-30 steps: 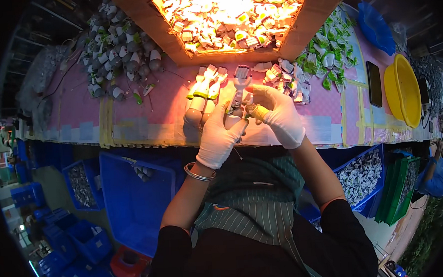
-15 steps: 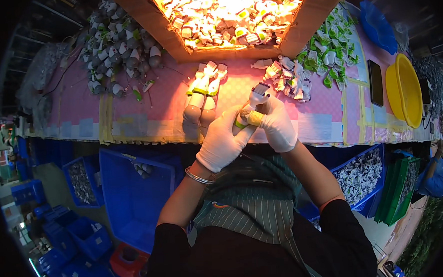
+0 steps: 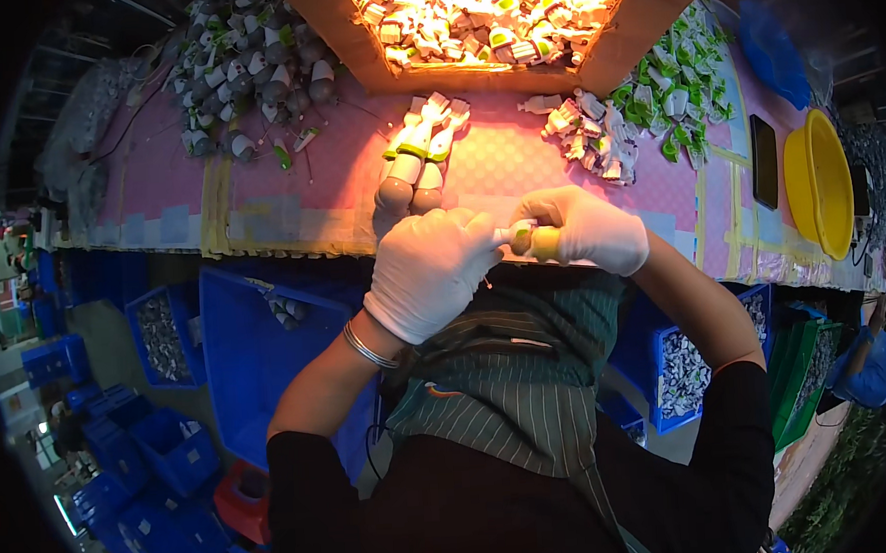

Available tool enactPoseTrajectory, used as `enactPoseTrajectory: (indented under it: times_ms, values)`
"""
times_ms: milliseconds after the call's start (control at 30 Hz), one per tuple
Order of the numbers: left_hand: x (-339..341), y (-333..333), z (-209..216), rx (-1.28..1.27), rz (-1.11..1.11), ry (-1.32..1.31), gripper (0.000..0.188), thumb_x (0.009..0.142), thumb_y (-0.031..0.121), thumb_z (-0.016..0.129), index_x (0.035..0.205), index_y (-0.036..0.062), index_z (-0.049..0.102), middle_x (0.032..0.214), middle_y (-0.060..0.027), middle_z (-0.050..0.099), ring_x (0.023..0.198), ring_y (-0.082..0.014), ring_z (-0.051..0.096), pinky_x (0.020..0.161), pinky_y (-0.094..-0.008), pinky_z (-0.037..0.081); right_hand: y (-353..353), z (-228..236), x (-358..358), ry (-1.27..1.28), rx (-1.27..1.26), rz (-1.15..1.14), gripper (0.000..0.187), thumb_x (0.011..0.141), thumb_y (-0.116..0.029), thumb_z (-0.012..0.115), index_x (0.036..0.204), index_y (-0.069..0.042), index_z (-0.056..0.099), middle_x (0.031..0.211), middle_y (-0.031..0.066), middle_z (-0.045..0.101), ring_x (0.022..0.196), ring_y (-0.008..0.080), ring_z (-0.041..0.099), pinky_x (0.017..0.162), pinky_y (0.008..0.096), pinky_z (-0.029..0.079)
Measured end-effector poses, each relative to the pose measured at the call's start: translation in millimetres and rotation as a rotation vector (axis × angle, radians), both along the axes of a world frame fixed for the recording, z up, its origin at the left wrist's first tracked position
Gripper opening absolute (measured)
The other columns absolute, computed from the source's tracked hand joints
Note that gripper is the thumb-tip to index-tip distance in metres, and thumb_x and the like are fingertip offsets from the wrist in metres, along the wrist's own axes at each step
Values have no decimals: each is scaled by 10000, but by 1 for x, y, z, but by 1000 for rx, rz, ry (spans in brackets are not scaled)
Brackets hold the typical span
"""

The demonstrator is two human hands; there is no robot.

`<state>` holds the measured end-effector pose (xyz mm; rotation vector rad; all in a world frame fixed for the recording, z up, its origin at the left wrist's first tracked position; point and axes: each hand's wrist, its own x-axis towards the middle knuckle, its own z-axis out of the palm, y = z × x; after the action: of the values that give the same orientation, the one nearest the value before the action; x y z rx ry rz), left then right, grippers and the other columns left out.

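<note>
In front of my body, at the table's near edge, my two white-gloved hands meet. My left hand (image 3: 431,275) is closed, its thumb and fingers pinched at a small white part (image 3: 503,235). From the other side my right hand (image 3: 601,233) closes on the same part, a yellowish wrap round its thumb. Most of the part is hidden by the gloves. Just beyond my left hand, a few joined pieces (image 3: 418,163) lie side by side, with white ribbed ends, green bands and rounded grey ends. Loose white ribbed parts (image 3: 596,143) are heaped beyond my right hand.
A brightly lit cardboard box (image 3: 483,81) full of white-and-green parts stands at the back. Grey-and-white pieces (image 3: 252,81) are piled left, green-and-white parts (image 3: 669,89) right. Further right are a dark phone-like slab (image 3: 764,163) and a yellow basin (image 3: 817,187). Blue crates (image 3: 268,386) sit below the table.
Both hands have moved apart slightly and turned, the left rolling its back upward. The white part's ribbed end, visible before, is now hidden. The whole view has shifted a little.
</note>
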<state>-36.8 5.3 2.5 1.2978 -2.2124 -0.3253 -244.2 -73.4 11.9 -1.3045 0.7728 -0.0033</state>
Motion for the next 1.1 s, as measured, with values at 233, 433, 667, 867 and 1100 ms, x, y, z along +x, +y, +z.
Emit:
enactPoseTrajectory:
  times_ms: [233, 433, 667, 867, 1100]
  values:
    - [20, 3, 11, 1357, -36, 1012, 360, 973, 408, 501, 1026, 61, 582, 732, -15, 564, 542, -72, 555, 382, -206, 421, 6, 8, 14, 14, -1679, 177, 297, 674, -145, 687, 965, -118, 633, 1062, 53, 633, 792, 243, 615, 639, 340, 506]
    - [70, -15, -3, 256, 342, 499, 340, 925, 259, 614, 1151, 9, 568, 718, -16, 565, 557, -54, 521, 467, -208, 431, 4, -21, 34, -157, -1077, -444, 485, 732, -72, 776, 1179, -46, 590, 1112, 82, 605, 822, 142, 591, 684, 268, 478]
    - [85, -55, -79, 112, 574, 385, 323, 910, 188, 598, 1197, 39, 611, 925, -132, 657, 819, -209, 646, 757, -312, 510, -3, -70, 51, -19, -785, -398, 410, 840, -64, 678, 1229, -21, 554, 1081, 71, 631, 841, 122, 605, 746, 250, 485]
    - [86, -53, -52, 171, 523, 615, 220, 855, 110, 635, 1061, 34, 655, 1014, -130, 644, 976, -285, 616, 861, -350, 483, -3, -85, 56, -58, -751, -392, 370, 896, -35, 595, 1256, 7, 518, 1058, 78, 633, 937, 131, 614, 819, 247, 489]
    - [250, -75, -39, -252, 614, -445, 291, 759, -44, 518, 978, 81, 661, 1003, -125, 632, 1000, -323, 578, 869, -437, 460, 3, -65, 41, -46, -451, -517, 330, 907, -43, 586, 1229, 13, 542, 1072, 64, 621, 918, 114, 596, 802, 238, 482]
